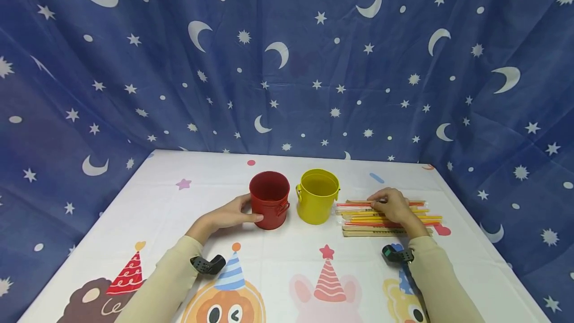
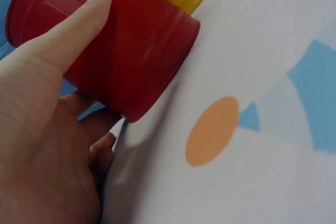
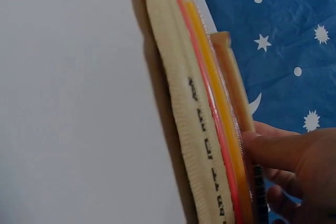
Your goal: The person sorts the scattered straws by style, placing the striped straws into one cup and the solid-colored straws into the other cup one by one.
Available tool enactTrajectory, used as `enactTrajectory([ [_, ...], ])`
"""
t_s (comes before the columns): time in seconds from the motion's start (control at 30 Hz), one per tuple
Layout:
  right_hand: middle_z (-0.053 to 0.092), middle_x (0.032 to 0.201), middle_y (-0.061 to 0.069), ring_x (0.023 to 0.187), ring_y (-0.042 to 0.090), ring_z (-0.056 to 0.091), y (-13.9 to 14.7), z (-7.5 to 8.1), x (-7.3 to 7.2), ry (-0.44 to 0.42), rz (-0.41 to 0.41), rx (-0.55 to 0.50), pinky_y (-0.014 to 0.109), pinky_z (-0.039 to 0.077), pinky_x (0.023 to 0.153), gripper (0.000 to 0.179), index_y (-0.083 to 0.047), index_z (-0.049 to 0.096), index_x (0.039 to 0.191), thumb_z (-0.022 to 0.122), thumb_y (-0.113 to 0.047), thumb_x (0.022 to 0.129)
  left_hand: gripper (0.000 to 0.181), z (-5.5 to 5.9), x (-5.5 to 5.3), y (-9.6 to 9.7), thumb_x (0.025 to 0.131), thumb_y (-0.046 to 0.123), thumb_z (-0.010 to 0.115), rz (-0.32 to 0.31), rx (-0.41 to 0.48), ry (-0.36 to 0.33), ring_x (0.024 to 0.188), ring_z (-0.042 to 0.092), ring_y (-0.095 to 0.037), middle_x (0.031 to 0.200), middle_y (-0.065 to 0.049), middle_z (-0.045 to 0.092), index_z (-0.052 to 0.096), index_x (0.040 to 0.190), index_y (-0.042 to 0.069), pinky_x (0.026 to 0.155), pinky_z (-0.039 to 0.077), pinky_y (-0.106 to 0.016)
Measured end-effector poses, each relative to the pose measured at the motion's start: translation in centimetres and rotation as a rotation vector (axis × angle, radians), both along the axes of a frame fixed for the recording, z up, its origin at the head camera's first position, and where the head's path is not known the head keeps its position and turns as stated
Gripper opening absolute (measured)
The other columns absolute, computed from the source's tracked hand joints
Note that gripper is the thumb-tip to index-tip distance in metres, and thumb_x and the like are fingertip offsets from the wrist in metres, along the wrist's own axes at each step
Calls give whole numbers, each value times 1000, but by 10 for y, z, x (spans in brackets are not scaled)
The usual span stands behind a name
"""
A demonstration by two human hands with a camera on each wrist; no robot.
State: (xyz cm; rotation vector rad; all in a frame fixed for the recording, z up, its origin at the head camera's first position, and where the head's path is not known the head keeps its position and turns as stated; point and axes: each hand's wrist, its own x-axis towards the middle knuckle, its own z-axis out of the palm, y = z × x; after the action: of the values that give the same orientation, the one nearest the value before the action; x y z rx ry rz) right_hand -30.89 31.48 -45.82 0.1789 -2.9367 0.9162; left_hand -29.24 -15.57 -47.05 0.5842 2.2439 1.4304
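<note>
My left hand (image 1: 229, 214) holds the red bucket (image 1: 268, 215) by its side. In the left wrist view the thumb lies along the bucket's wall, and the other fingers reach round behind and under its edge. Over the far side of a row of straws (image 1: 365, 218) and paper-wrapped chopsticks (image 1: 365, 233) is my right hand (image 1: 393, 207). The right wrist view shows its thumb and fingers pinching a tan paper chopstick sleeve (image 3: 231, 66) at the row's edge. Red and yellow-orange straws in clear wrappers lie beside that sleeve.
A yellow bucket (image 1: 316, 208) stands upright between the red bucket and the row, with a small gap from the red one. A white tablecloth (image 1: 269, 283) with cartoon prints covers the table. Behind it hangs a blue curtain (image 1: 314, 103) with moons and stars.
</note>
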Motion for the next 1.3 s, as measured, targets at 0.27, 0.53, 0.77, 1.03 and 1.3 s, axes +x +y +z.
enactTrajectory([
  [0.27,66,114,27,109,42,58,-1,16,2,165,1,-111,56,46,96,14,1,75,106,68,-4,95,84,1,1,0,89,40,73,11,-12,-8,152,30,-33,159,-8,43,33,158,13,122,29,-61],
  [0.53,64,94,18,75,10,45,-9,35,9,403,19,-276,17,43,69,13,4,75,104,69,-2,94,81,0,6,-2,90,39,73,12,-12,-4,151,33,-32,157,-7,46,35,157,13,122,29,-61],
  [0.77,63,92,9,81,4,47,-26,65,24,509,-63,-383,14,41,74,15,6,73,106,70,2,92,78,1,6,-1,91,39,72,-4,2,9,149,36,-31,155,-6,49,37,156,14,121,32,-59],
  [1.03,62,87,-10,78,4,52,-41,89,31,605,-45,-553,12,46,73,14,13,71,103,68,12,89,79,-1,4,0,90,40,72,-2,-5,2,151,34,-32,156,-7,47,36,156,14,121,32,-60],
  [1.3,68,84,-4,77,9,61,-60,122,40,550,81,-1049,16,54,76,15,2,74,101,65,10,92,78,0,3,0,90,40,73,-4,-1,14,152,33,-31,157,-4,46,38,155,16,122,30,-59],
])
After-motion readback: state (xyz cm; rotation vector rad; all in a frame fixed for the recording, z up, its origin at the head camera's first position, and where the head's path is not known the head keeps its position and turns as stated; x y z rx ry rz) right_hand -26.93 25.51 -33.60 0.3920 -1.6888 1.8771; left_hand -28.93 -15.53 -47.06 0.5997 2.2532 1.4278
